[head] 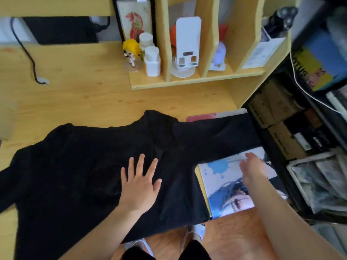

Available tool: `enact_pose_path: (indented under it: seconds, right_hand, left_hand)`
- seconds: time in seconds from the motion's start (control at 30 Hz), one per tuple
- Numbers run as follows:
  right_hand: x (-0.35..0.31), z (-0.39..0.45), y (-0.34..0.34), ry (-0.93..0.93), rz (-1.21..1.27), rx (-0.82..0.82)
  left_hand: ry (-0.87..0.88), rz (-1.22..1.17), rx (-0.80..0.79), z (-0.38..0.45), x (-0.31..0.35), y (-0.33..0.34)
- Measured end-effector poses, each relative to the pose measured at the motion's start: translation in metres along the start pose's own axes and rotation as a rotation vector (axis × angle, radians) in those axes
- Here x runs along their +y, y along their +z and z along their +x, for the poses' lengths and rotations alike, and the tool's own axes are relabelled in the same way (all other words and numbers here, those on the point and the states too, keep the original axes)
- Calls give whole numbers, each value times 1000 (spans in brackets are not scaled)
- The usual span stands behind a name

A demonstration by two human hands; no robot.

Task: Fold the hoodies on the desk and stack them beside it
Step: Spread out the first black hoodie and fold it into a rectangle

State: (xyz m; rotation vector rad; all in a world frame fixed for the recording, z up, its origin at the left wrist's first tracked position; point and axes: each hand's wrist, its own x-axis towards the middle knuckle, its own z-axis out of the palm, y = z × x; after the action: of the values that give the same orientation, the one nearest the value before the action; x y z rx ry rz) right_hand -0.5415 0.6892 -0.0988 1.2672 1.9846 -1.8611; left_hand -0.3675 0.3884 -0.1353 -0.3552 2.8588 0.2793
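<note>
A black hoodie [78, 166] lies spread flat on the wooden desk [84, 94], its hem hanging over the front edge and one sleeve stretched to the right. My left hand [139, 182] presses flat on the middle of the hoodie with fingers spread. My right hand [252, 170] hovers blurred over a printed mat [223, 184] at the desk's right end, just below the right sleeve; its fingers look extended and hold nothing.
A wooden organiser [197, 79] with a figurine [131, 51], two white bottles [152, 61] and a white stand [185, 47] sits at the back. A black cable [28, 53] trails at the back left. Right of the desk stands a dark shelf [293, 139] with boxes.
</note>
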Motion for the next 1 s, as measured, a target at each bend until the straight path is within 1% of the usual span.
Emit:
enact_pose_path:
  seconds: [0.07, 0.2, 0.27, 0.33, 0.47, 0.53, 0.6, 0.67, 0.7, 0.73, 0.77, 0.8, 0.83, 0.87, 0.9, 0.93, 0.97, 1.0]
  right_hand:
    - [-23, 44, -8, 133, 264, -38]
    - [-48, 115, -6, 237, 403, -130]
    - [-58, 126, -1, 298, 500, -154]
    - [-67, 128, 0, 344, 608, -180]
    - [-79, 128, -17, 288, 772, -327]
    - [-89, 119, -26, 218, 723, -402]
    - [-101, 102, -28, 90, 603, -446]
    - [-113, 70, -27, -95, 389, -452]
    - [-113, 44, -26, -225, 188, -424]
    - [-107, 18, -28, -354, -54, -352]
    - [-93, -7, -29, -498, -270, -297]
    - [-75, -37, -30, -636, -433, -333]
    - [-53, -65, -31, -807, -579, -422]
    - [-27, -86, -28, -978, -742, -540]
    - [2, -93, -24, -1100, -916, -678]
    - [35, -93, -20, -1183, -1136, -824]
    - [70, -89, -17, -1354, -1306, -933]
    - [102, -83, -12, -1530, -1444, -1019]
  left_hand:
    - [-96, -16, -29, 18, 19, 4]
    - [-250, -47, -97, 58, 34, 1]
    - [-308, -102, -222, 73, 38, 1]
    - [-323, -81, -340, 81, 41, 4]
    - [-343, -65, -390, 88, 44, -4]
    - [-350, -69, -411, 90, 45, -11]
    - [-348, -122, -430, 92, 45, -18]
    - [-332, -281, -440, 89, 37, -32]
    - [-323, -420, -425, 86, 31, -42]
    - [-332, -620, -374, 82, 21, -51]
    - [-362, -851, -288, 74, 10, -61]
    - [-405, -1063, -177, 62, -3, -70]
    - [-457, -1217, -60, 48, -18, -77]
    - [-506, -1350, 19, 31, -36, -81]
    - [-558, -1482, 30, 13, -52, -80]
    - [-605, -1614, -11, -8, -67, -76]
    - [-656, -1688, -85, -31, -79, -70]
    - [-706, -1685, -168, -52, -88, -63]
